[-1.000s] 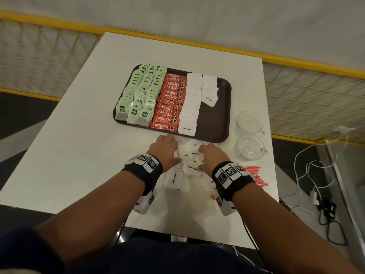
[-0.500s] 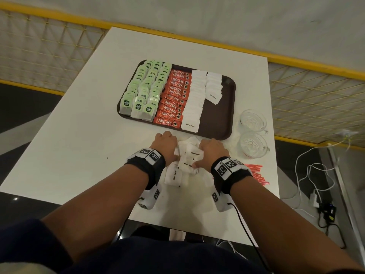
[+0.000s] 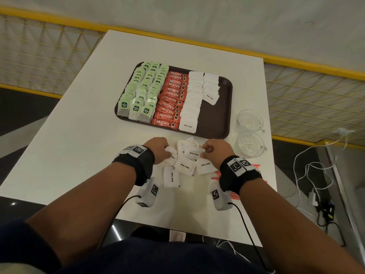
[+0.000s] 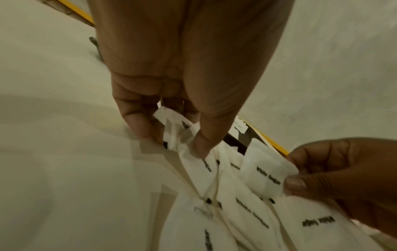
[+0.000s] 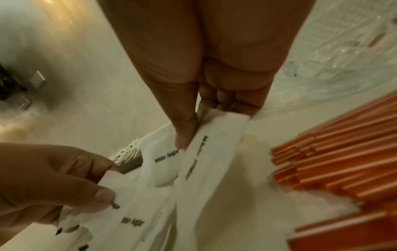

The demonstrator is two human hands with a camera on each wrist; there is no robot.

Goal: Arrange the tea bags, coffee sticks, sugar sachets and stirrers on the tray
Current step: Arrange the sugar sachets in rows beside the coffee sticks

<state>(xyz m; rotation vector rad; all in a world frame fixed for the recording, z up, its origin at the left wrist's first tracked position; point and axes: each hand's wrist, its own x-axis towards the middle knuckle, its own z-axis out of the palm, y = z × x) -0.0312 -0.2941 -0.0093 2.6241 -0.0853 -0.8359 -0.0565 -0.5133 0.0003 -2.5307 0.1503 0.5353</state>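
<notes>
Your left hand [image 3: 159, 148] pinched loose sugar sachets [image 3: 185, 165] between thumb and fingers [image 4: 140, 125] at the left edge of the pile. Your right hand [image 3: 215, 153] pinched one sachet [image 3: 192, 152] from the right, thumb against fingertips. The pile sat on the white surface [image 3: 79, 147], just near of the brown tray [image 3: 215, 115], between your hands. One sachet [image 3: 171, 177] lay apart, nearer to you.

On the tray: green tea bags [image 3: 141, 95] in three rows on the left, red coffee sticks [image 3: 171, 99] in a column beside them, then placed sugar sachets [image 3: 192, 99] in one full column, plus a shorter second column [image 3: 211, 88] at the far end. The tray's right part was bare.

Orange stirrers [image 5: 335, 163] lay on the surface right of the pile, partly under your right wrist. Two glass cups [image 3: 249, 132] stood right of the tray, one behind the other.
</notes>
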